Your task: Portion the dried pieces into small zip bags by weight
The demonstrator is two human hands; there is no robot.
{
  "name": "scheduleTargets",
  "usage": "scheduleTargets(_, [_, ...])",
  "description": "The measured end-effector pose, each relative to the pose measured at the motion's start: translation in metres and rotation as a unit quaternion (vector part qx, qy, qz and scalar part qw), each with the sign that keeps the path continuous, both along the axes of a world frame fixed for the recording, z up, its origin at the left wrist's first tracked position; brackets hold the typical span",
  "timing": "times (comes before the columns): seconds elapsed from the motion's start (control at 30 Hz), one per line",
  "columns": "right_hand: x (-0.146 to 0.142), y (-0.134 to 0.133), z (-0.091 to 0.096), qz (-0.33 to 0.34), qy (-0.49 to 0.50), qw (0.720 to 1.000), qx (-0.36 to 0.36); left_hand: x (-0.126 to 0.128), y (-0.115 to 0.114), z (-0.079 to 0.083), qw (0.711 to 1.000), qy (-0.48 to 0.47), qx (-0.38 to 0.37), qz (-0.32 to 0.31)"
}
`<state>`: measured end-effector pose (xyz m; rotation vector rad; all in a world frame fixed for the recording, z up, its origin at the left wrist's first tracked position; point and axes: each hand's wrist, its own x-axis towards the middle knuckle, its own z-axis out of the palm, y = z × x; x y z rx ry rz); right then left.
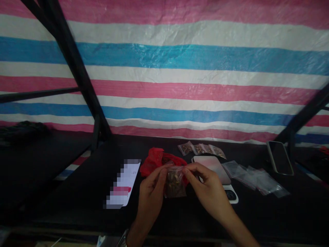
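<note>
My left hand (151, 190) and my right hand (205, 187) both pinch the top edge of a small clear plastic bag (175, 183) filled with small brownish pieces, holding it above the black table (77, 192). Each hand grips one upper corner, fingers closed. Just behind the bag lies a red plastic bag (156, 159). A small digital scale (217, 169) with a shiny platform sits right behind my right hand.
Several filled small bags (200, 149) lie in a row behind the scale. Empty clear bags (254, 178) are spread to the right. A phone (280, 157) leans at the far right. A white paper (123, 185) lies left. Black frame bars stand before the striped tarp.
</note>
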<state>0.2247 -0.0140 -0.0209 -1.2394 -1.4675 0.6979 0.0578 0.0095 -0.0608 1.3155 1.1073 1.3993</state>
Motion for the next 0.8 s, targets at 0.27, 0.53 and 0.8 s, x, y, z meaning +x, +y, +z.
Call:
scheduleTargets(0.27, [0.010,0.032,-0.002,-0.031,0.052,0.998,-0.016,0.001,0.006,-0.010,0.956,0.194,0.117,0.189])
scheduleTargets(0.53, [0.015,0.058,0.008,-0.040,-0.042,0.998,0.018,0.005,0.009,-0.032,0.959,0.213,0.022,0.183])
scheduleTargets(0.8, [0.022,0.064,0.001,-0.053,-0.126,0.991,-0.008,0.008,0.017,-0.026,0.995,0.051,-0.020,0.088])
